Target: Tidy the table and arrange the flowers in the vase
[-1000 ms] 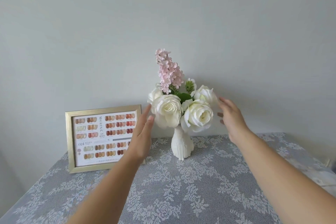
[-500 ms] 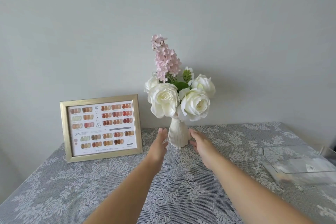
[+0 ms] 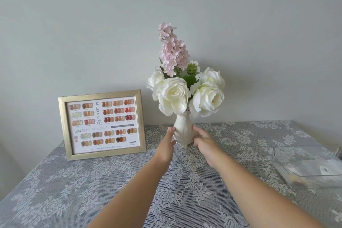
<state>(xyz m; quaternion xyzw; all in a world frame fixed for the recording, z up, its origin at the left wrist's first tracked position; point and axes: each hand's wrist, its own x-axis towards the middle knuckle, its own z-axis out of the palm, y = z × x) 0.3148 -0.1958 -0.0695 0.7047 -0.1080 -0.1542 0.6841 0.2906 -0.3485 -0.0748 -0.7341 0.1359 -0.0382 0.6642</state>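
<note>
A white ribbed vase (image 3: 183,132) stands upright at the back middle of the table. It holds several white roses (image 3: 174,94), a tall pink blossom spike (image 3: 173,52) and green leaves. My left hand (image 3: 166,147) lies flat against the vase's left side, fingers extended. On the other side, the fingertips of my right hand (image 3: 205,145) touch its lower right flank. The vase sits clasped between both hands, its base on the cloth.
A gold picture frame (image 3: 63,126) with a nail-colour chart leans against the wall left of the vase. A clear plastic tray (image 3: 312,176) lies at the right edge. A grey lace tablecloth (image 3: 74,181) covers the table, which ends at the plain wall.
Both hands dropped from beside the rose heads down to the vase body and closed in until they touch it. The view tilted down and the clear tray came into sight.
</note>
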